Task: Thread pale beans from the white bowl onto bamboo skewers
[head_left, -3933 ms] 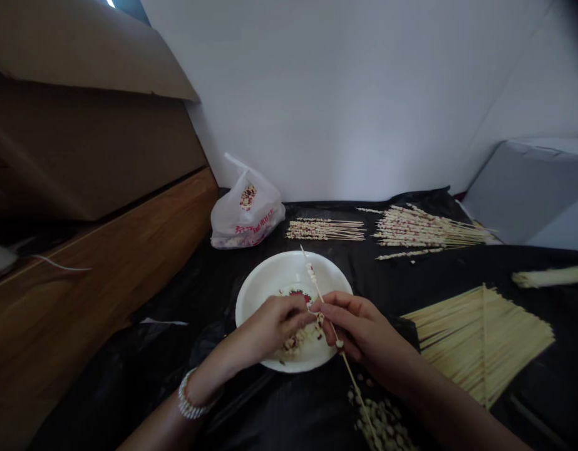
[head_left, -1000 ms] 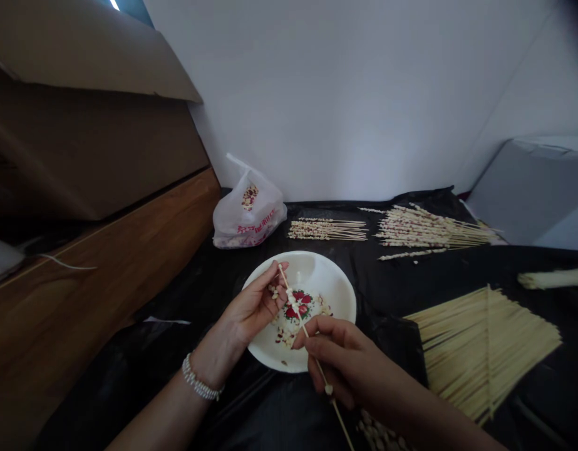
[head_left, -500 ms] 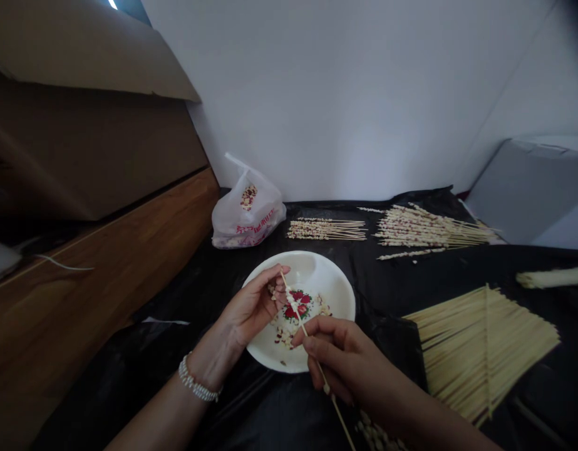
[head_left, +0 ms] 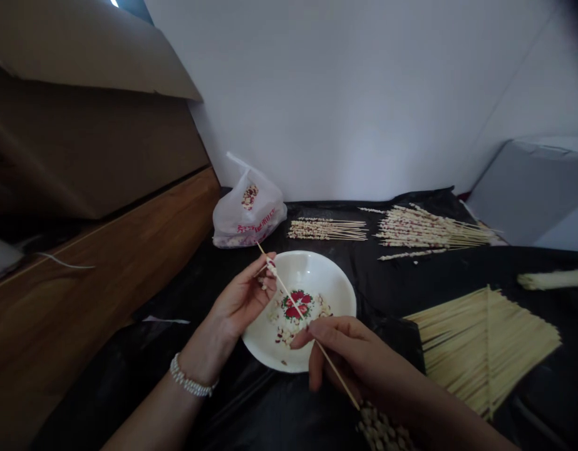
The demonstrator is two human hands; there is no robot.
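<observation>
A thin wooden skewer (head_left: 289, 293) slants across a white bowl (head_left: 335, 275), its far tip pointing up and left. Small white and dark-red pieces, perhaps corn kernels (head_left: 271, 265), are threaded near that tip. The fingertips of my left hand (head_left: 246, 297) close on the skewer by these pieces, and a few loose ones sit in its curled fingers. Lower down, my right hand (head_left: 338, 341) pinches the shaft between thumb and fingers. More loose pieces (head_left: 285, 335) lie in the bowl around its printed red flower.
Behind the bowl stands a white plastic bag (head_left: 248, 219). Two groups of loaded skewers, a small one (head_left: 326, 228) and a larger one (head_left: 415, 227), lie at the back. Bare skewers (head_left: 486, 344) spread at right on black sheeting (head_left: 195, 369). A cardboard box (head_left: 91, 138) rises at left.
The skewer has slid up and left, so its tip now extends past my left fingers. My left hand has shifted slightly left, and its fingertips now meet the threaded pieces.
</observation>
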